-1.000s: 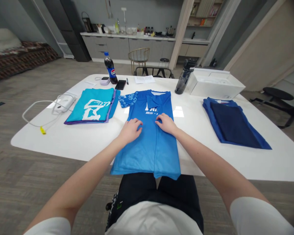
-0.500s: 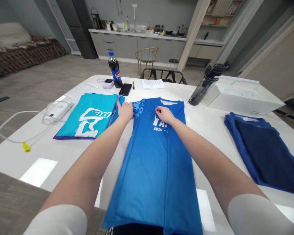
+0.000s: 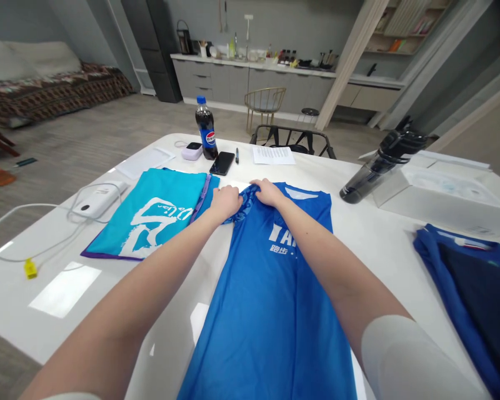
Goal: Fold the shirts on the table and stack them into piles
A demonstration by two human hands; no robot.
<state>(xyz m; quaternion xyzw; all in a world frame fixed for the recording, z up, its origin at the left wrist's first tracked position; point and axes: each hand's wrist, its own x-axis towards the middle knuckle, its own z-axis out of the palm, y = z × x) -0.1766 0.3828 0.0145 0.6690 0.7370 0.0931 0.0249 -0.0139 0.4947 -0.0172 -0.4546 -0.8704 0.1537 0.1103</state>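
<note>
A blue T-shirt (image 3: 258, 311) with white lettering lies lengthwise before me, its right side folded inward and its lower end running out of view. My left hand (image 3: 227, 202) grips the outer end of its patterned sleeve (image 3: 246, 206). At the shoulder, my right hand (image 3: 268, 193) is closed on the cloth where the sleeve begins. The sleeve is bunched between both hands, and the fingertips are partly hidden. Just left of it lies a folded turquoise garment (image 3: 166, 191) with white print and purple edging.
On the white table (image 3: 170, 311) stand a cola bottle (image 3: 207, 130), a dark tumbler (image 3: 379, 164) and a white box (image 3: 445, 194). A phone (image 3: 222, 163), a pen (image 3: 237, 156) and a printed sheet (image 3: 274, 155) lie behind the shirt. Folded dark blue clothes (image 3: 479, 289) lie at right; a cabled white device (image 3: 100, 200) at left.
My right hand has moved left from the chest print to the shoulder and taken hold there. The sleeve, flatter before, is now bunched up. The view has shifted left.
</note>
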